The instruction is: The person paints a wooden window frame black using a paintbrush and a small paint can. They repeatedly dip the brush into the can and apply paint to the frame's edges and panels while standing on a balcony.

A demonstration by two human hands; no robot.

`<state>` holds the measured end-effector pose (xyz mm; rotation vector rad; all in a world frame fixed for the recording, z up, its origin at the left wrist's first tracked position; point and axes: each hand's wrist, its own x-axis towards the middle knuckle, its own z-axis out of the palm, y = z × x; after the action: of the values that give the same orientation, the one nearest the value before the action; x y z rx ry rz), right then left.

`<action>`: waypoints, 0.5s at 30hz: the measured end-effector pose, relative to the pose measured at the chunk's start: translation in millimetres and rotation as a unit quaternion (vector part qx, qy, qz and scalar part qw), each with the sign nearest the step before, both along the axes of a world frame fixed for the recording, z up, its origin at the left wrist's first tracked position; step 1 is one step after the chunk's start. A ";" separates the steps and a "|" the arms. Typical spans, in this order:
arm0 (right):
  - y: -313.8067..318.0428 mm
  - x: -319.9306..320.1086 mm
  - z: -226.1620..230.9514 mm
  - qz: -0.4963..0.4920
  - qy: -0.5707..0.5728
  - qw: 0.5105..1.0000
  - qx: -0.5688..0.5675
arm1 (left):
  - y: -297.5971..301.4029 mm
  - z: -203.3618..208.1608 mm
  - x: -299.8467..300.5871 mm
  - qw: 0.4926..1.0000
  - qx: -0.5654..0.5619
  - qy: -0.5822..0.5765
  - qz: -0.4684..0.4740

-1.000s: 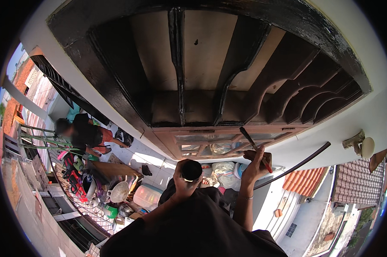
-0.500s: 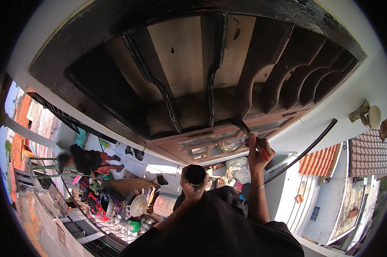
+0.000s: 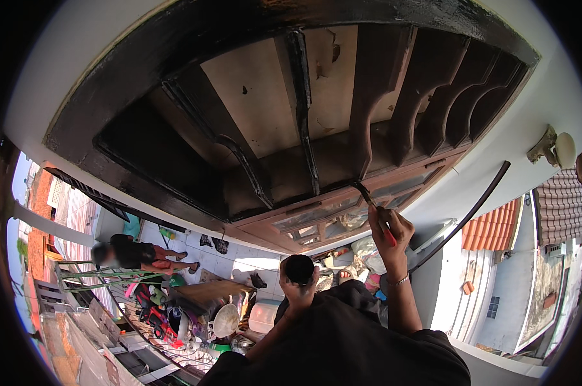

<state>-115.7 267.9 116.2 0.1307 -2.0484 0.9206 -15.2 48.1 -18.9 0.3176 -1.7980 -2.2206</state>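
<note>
My right hand is closed around a paintbrush with a red handle. Its dark bristles touch the lower rail of a wooden vent frame, just below the third slat from the left. Glossy black coats the rail left of the bristles and the two left slats; the slats to the right are matte brown. Lower down, in front of my dark shirt, my left hand grips a small round container of black paint from beneath, held roughly upright.
Below the vent is a brown-framed glazed window. A black hose curves at the right, beneath a wall lamp. At the lower left, another person is near a brown board, a pale round pan and assorted clutter on the tiled floor.
The whole view has turned slightly, shifting the vent's slats left and the floor items right. The bristles remain at nearly the same part of the rail, and both hands keep their holds.
</note>
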 end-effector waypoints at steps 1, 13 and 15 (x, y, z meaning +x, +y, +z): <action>5.6 -0.9 -1.8 -0.002 -0.014 1.000 0.008 | -0.5 -4.5 1.1 1.000 -0.009 0.003 -0.002; 12.9 6.7 11.3 -0.045 -0.018 0.999 -0.025 | 6.7 6.0 -3.9 0.998 -0.044 0.035 -0.020; 10.8 4.7 3.9 -0.014 -0.010 0.999 -0.051 | 8.9 2.4 -4.1 1.000 -0.018 0.008 -0.020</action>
<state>-110.9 278.7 120.1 0.0382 -2.0118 1.0106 -19.2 57.0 -16.6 0.2570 -1.8491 -2.2093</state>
